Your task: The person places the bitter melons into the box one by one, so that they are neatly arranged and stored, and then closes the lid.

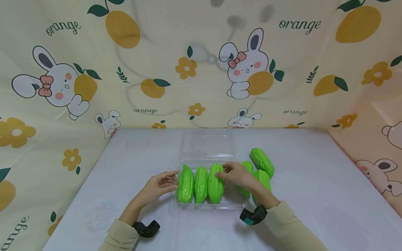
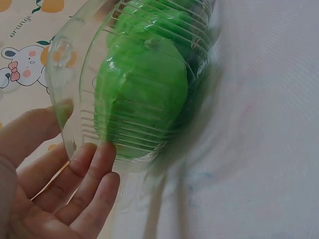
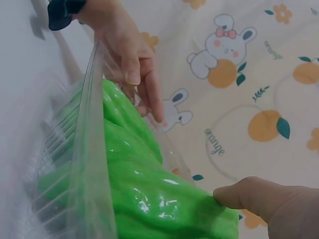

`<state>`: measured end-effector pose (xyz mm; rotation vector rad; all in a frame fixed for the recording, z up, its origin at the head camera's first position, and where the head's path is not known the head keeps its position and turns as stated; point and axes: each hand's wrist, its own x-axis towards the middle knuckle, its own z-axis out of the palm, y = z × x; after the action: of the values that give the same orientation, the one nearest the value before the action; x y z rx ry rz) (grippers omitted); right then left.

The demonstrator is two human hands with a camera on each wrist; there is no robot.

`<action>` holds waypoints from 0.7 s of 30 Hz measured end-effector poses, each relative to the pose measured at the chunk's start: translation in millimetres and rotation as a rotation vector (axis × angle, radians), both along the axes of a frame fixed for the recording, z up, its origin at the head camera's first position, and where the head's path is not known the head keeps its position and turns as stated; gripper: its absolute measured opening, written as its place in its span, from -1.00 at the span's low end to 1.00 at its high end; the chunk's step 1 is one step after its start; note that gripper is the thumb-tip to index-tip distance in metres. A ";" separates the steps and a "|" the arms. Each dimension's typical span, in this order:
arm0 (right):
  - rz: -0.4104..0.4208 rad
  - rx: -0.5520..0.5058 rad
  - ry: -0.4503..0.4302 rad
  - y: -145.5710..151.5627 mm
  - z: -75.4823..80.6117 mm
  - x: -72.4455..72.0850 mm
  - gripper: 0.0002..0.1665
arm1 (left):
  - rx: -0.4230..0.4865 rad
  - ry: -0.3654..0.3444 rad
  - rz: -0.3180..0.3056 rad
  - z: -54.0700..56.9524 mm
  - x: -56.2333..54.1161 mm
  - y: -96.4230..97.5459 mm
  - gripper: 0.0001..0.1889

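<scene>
A clear plastic clamshell container (image 1: 230,205) lies with its lid folded back. In it, side by side, are a left bitter melon (image 1: 186,184), bright green and ridged, a middle bitter melon (image 1: 201,184) and a third bitter melon (image 1: 215,186). My right hand (image 1: 237,174) pinches this third one near its upper end; in the right wrist view the thumb (image 3: 249,196) presses on its skin. On the container's left side, my left hand (image 1: 160,186) touches the rim and wall with loosely extended fingers (image 2: 102,159). Its palm faces the container.
Right of the container, a bitter melon (image 1: 262,162) lies farthest back, with another bitter melon (image 1: 262,177) before it. One more bitter melon (image 1: 248,167) sits at the container's right edge, partly hidden by my right hand. The transparent lid (image 1: 207,144) lies flat behind on the white table (image 1: 141,150).
</scene>
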<state>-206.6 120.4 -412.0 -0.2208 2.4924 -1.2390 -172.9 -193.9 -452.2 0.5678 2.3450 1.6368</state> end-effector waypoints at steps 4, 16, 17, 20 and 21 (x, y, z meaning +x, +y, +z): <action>-0.019 0.010 -0.014 -1.5 0.3 0.4 -0.38 | 0.004 0.004 -0.005 0.9 0.6 -0.2 -0.41; -0.003 -0.022 -0.003 -0.1 2.7 1.7 -0.41 | -0.006 0.005 -0.003 0.1 -0.3 0.0 -0.41; -0.005 -0.029 -0.003 0.0 2.7 2.0 -0.43 | -0.006 0.003 -0.002 0.1 -0.4 0.2 -0.41; -0.013 -0.050 -0.007 -0.2 2.6 3.2 -0.53 | -0.006 -0.008 0.003 0.1 -0.8 0.7 -0.39; -0.014 -0.051 -0.007 -0.3 2.6 3.3 -0.58 | -0.005 -0.013 0.004 0.2 -0.9 1.0 -0.39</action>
<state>-203.3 120.1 -409.4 -0.2113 2.4624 -1.3071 -173.7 -192.9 -452.0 0.5498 2.3426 1.6307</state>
